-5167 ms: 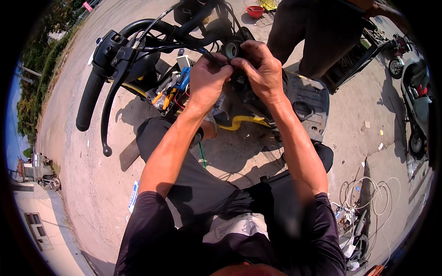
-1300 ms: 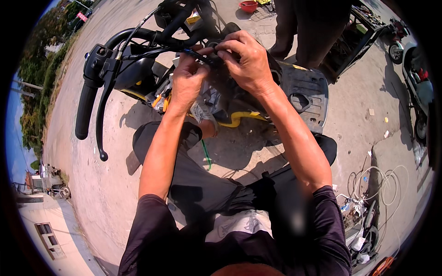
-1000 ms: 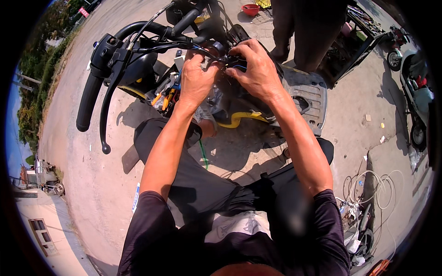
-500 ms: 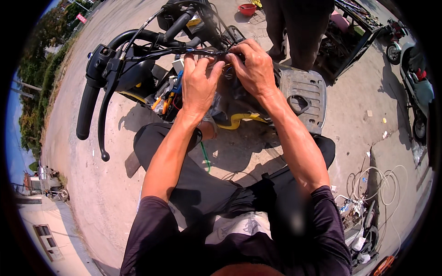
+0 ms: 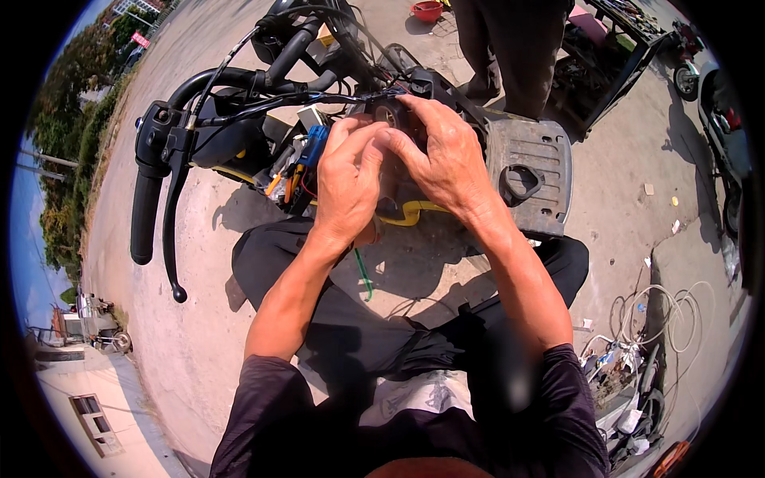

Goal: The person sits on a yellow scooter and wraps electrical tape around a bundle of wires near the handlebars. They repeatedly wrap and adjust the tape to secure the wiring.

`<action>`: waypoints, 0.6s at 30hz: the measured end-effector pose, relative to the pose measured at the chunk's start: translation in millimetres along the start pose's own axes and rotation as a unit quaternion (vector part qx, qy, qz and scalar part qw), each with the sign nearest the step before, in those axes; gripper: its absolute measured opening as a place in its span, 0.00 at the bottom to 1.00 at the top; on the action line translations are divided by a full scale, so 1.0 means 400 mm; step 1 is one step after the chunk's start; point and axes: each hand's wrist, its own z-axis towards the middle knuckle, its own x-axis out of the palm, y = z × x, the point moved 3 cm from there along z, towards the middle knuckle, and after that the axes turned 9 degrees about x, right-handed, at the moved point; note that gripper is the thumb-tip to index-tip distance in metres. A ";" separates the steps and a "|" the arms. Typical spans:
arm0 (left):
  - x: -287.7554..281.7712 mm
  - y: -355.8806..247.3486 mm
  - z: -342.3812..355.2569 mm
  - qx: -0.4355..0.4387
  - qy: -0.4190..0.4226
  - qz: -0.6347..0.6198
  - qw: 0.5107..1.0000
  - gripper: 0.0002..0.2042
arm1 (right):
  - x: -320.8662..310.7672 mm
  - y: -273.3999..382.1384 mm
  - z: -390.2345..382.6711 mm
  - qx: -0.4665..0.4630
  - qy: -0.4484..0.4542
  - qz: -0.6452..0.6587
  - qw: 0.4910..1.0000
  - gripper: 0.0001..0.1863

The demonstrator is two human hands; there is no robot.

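My left hand (image 5: 348, 182) and my right hand (image 5: 448, 159) meet in front of the handlebar of a partly stripped scooter. Both are closed, thumbs and fingertips almost touching; whatever they pinch is too small or hidden. Just beyond the fingertips shows a dark round thing with a pale centre (image 5: 390, 117), of a kind I cannot make out. Behind it a black cable bundle (image 5: 311, 99) runs along the handlebar (image 5: 231, 78). Left of my left hand, a blue tool-like thing (image 5: 316, 143) and orange-handled pliers (image 5: 292, 182) lie in the scooter's front part.
A black grip (image 5: 143, 213) and a brake lever (image 5: 170, 231) jut out at the left. The grey footboard (image 5: 535, 155) is at the right. Beyond stands a person in dark trousers (image 5: 514, 52), beside a cluttered metal rack (image 5: 610, 72). A pale hose (image 5: 677, 307) lies coiled at the right.
My hands have drawn back toward me, away from the cable bundle. The dark round thing now shows between them and the cables. The view has shifted slightly.
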 end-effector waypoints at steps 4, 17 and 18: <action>-0.031 0.030 -0.012 -0.173 -0.022 -0.177 0.969 0.14 | 0.011 0.011 0.004 0.110 0.000 0.092 0.990 0.23; 0.003 0.035 0.068 -0.259 -0.097 -0.228 0.934 0.13 | 0.041 0.021 -0.068 0.226 0.000 0.223 0.948 0.23; -0.001 0.036 0.066 -0.256 -0.088 -0.222 0.937 0.14 | 0.040 0.026 -0.070 0.229 -0.001 0.227 0.946 0.23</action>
